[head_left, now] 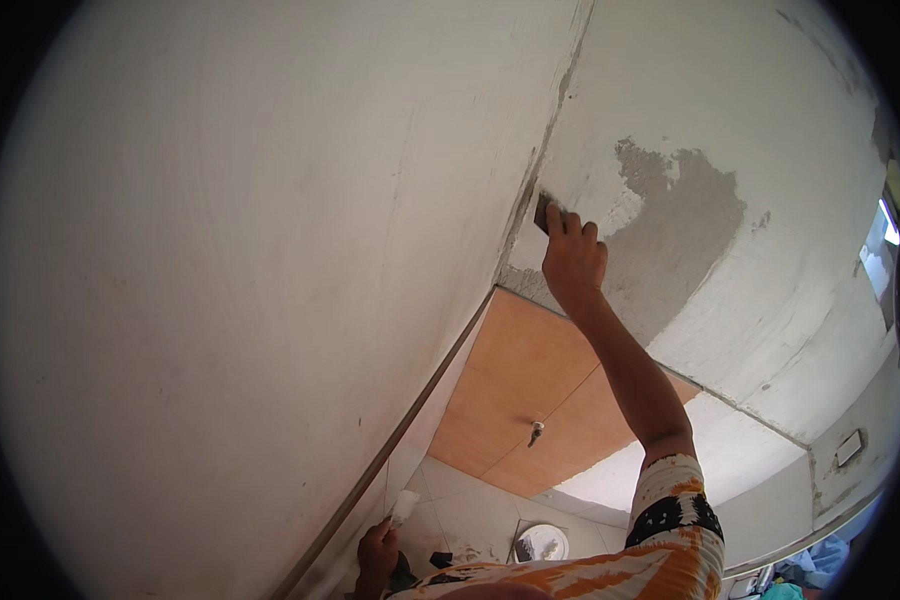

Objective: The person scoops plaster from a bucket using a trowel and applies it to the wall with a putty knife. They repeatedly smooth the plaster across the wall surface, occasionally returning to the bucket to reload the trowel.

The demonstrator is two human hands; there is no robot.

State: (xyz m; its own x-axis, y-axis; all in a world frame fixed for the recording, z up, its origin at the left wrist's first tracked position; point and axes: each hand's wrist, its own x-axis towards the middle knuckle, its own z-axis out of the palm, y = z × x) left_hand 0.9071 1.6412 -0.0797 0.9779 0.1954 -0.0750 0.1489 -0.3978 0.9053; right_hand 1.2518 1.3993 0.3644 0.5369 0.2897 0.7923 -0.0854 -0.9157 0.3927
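My right hand [575, 262] is raised high against the wall, its fingers closed on a dark flat putty knife [544, 213]. The blade touches the wall close to the inner corner, beside a wet-looking white smear [622, 212] and a rough grey patch [685, 235]. Low down on the left, my left hand [378, 550] grips a second putty knife [404, 507], whose wide blade looks white with filler. The handles of both are mostly hidden by my fingers.
Orange tiles [518, 350] with a small tap [536, 432] cover the wall below. A long edge strip [390, 445] runs down the smooth left wall [210, 300]. On the tiled floor stands a round bucket [542, 543] with white stuff in it. Blue cloth [828, 556] lies lower right.
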